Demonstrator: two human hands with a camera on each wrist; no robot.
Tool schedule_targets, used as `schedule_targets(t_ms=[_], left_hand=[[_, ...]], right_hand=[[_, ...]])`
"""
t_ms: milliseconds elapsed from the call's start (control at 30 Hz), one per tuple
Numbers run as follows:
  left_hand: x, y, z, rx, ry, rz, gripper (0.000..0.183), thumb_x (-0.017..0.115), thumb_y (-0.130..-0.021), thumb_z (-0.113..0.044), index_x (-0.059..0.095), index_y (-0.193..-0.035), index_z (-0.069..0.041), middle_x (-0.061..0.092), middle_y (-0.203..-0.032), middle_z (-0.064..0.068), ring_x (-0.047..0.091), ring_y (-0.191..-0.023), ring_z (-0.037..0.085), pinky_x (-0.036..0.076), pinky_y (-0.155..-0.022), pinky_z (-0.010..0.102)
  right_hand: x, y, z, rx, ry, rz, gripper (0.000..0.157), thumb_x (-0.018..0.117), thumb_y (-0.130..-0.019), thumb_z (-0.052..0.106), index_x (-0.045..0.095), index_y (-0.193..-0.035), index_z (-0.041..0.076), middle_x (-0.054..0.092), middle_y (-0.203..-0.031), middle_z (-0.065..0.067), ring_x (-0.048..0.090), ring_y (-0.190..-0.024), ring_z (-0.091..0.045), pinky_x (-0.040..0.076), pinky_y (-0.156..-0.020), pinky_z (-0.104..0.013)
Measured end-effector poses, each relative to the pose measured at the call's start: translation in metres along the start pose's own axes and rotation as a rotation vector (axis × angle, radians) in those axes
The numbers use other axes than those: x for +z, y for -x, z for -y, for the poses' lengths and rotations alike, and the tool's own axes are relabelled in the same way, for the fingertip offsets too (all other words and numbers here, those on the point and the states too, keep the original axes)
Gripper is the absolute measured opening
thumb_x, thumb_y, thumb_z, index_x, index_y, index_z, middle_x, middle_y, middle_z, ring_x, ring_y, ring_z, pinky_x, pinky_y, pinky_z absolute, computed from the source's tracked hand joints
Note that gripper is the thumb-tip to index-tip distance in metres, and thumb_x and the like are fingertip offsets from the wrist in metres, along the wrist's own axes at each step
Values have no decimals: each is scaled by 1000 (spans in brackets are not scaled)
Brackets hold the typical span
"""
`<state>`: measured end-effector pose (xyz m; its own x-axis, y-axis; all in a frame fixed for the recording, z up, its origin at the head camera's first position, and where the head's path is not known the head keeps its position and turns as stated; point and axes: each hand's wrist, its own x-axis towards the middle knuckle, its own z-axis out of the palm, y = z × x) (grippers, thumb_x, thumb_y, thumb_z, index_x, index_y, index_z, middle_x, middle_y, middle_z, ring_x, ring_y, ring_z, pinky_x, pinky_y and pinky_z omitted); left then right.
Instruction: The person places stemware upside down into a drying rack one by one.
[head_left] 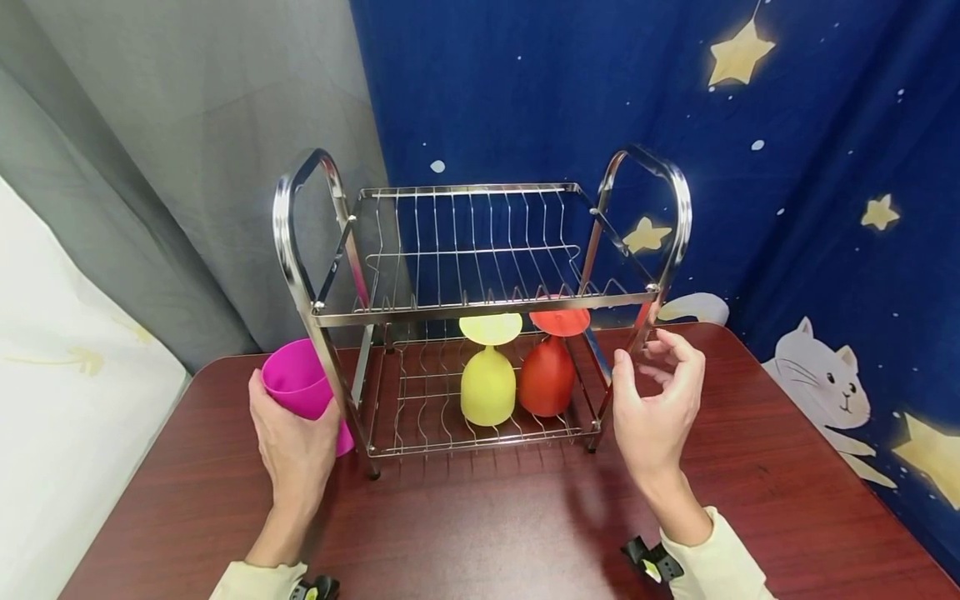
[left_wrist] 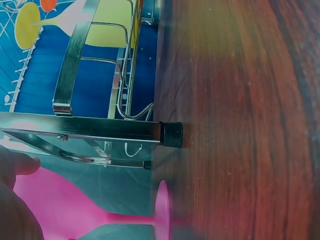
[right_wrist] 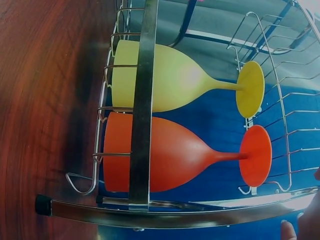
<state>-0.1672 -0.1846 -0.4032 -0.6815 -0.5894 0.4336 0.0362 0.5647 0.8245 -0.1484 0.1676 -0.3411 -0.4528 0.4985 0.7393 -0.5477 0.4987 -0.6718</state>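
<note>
At the left, my left hand (head_left: 296, 442) grips the bowl of a magenta goblet (head_left: 296, 375) held upright beside the rack. Its stem and round foot show in the left wrist view, the foot (left_wrist: 162, 210) right at the tabletop. My right hand (head_left: 663, 400) is by the rack's right post with loosely bent fingers and holds nothing. On the lower tier of the two-tier metal dish rack (head_left: 480, 315), a yellow goblet (head_left: 487, 387) and a red goblet (head_left: 546, 379) stand upside down side by side, bases up. The right wrist view shows both bowls behind a crossbar.
The rack stands on a dark red wooden table (head_left: 480, 533). Wire slots line its upper tier, and tall looped handles (head_left: 678, 200) rise at both ends. Behind hang a grey curtain (head_left: 225, 167) and a blue curtain (head_left: 510, 100) with stars and a cat.
</note>
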Motion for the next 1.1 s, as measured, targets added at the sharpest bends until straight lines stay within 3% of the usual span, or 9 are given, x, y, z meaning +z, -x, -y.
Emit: schedule_targets(t_ms=[200,433,600,800,1100], left_hand=[[-1,0,0,6,6,-1,93,80,-73,-26,28,-149,-13,44,-138,15,44,-123,31,43,-95,58],[-3,-1,-1,24,41,-14,91,81,-72,-26,32,-147,-14,44,-138,12,44,-122,27,45,-94,55],[-6,-1,-3,30,77,-44,90,82,-70,-25,35,-147,-18,46,-137,8,45,-121,22,45,-93,51],[-12,0,-7,-22,124,-84,90,85,-65,-20,39,-143,-28,48,-135,-4,46,-119,15,43,-89,38],[-17,0,-11,-47,156,-114,92,88,-60,-18,43,-139,-29,50,-133,-8,48,-117,13,41,-87,30]], right_hand=[[0,-1,-11,41,101,55,41,70,-84,4,59,-124,0,56,-113,-15,55,-97,-9,50,-76,-14],[-1,-3,-14,28,169,67,35,65,-88,5,66,-123,6,63,-99,-14,56,-87,-2,46,-68,-6],[-2,-4,-14,29,160,62,33,67,-88,5,67,-121,5,65,-98,-14,56,-85,2,47,-68,-5],[-2,-4,-12,46,150,53,30,70,-87,6,68,-116,2,66,-98,-15,57,-84,-7,46,-68,-5],[-2,-3,-14,41,176,55,29,69,-87,6,68,-115,1,66,-98,-14,56,-85,-1,47,-69,-6]])
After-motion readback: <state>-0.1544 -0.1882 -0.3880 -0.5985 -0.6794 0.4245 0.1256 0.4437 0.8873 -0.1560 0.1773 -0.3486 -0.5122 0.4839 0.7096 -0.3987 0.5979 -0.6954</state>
